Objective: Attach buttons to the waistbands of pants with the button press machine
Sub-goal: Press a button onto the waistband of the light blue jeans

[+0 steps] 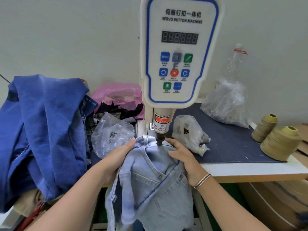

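While the servo button machine [180,52] rises straight beyond both hands, its dark punch tip meets the waistband of the light denim pants [156,185], which drape down off the table edge [250,172] between the two forearms. A heap of darker blue garments [43,130] sits just outside the left hand [116,157], whose fingers curl round a bunched fold of the waistband. Opposite, the right hand [185,157] presses that waistband with thumb and fingers spread, close beside the punch. Farther right of it stand two olive thread cones [273,139] and a large clear bag [228,104]; nearer, a small bag of buttons [190,132] lies just past its fingertips, and another clear bag [111,132] beyond the left fingers.
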`<state>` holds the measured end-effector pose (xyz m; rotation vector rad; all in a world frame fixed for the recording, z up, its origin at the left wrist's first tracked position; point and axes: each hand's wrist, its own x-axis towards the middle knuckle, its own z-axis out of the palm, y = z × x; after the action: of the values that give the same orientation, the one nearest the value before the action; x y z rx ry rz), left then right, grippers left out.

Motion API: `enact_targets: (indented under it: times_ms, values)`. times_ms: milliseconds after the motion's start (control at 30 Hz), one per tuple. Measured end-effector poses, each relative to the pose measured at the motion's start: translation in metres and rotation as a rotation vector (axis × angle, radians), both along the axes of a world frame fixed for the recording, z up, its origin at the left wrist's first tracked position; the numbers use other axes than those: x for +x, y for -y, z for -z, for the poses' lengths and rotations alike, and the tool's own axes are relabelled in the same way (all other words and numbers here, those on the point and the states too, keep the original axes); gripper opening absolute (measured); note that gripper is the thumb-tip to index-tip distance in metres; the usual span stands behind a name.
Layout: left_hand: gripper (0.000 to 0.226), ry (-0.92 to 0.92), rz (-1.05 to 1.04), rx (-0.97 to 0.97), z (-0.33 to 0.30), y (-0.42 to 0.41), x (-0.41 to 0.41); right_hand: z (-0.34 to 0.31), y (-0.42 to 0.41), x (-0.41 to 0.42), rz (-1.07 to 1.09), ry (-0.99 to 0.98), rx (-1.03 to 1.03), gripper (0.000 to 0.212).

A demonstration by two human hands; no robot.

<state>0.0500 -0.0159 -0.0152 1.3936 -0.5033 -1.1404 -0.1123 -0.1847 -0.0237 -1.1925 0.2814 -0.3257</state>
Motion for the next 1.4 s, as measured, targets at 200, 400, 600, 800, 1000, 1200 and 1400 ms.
enact_targets:
  times_ms: [200,400,600,800,1000,1200,1400]
  values:
    - [0.056,0.635,-0.057,-0.128,0.004,0.001,-0.008,-0.01,0.006,-0.027,-0.078,-0.224,-0.665,0.021]
    - [0.044,0.876,-0.189,-0.159,0.016,0.018,-0.011,-0.044,0.054,-0.02,0.601,-0.423,-0.979,0.016]
    - [0.044,0.794,-0.2,-0.169,0.025,0.017,-0.007,-0.054,0.081,0.016,0.225,-0.914,-1.519,0.029]
    - [0.046,0.836,-0.216,-0.174,0.024,0.016,-0.009,-0.039,0.088,0.046,0.213,-1.046,-1.648,0.021]
    - [0.045,0.84,-0.208,-0.187,0.024,0.015,-0.009,-0.033,0.089,0.058,0.285,-1.063,-1.666,0.018]
    - [0.046,0.915,-0.158,-0.184,0.023,0.012,-0.015,-0.028,0.089,0.047,0.377,-0.978,-1.616,0.019]
    - [0.063,1.072,-0.067,-0.165,0.024,0.009,-0.021,-0.028,0.085,0.023,0.558,-0.79,-1.365,0.02]
